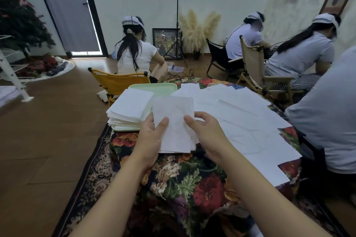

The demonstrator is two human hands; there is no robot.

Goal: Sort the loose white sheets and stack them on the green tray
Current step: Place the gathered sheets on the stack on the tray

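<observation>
White, thin paper sheets [174, 124] are held up between both hands just right of the pale green rectangular plastic tray [163, 89]. The left hand [152, 136] has its thumb curled over the front of the sheets with the fingers behind them; the right hand [204, 131] pinches their right edge between thumb and fingers. On the tray sits a thick squared stack of white sheets [129, 107], covering its near part. Right of the tray, loose white sheets [240, 121] lie spread and overlapping across the bench with its dark floral woven cloth [192, 184]. Beyond the tray stands a yellow folding chair [119, 82].
</observation>
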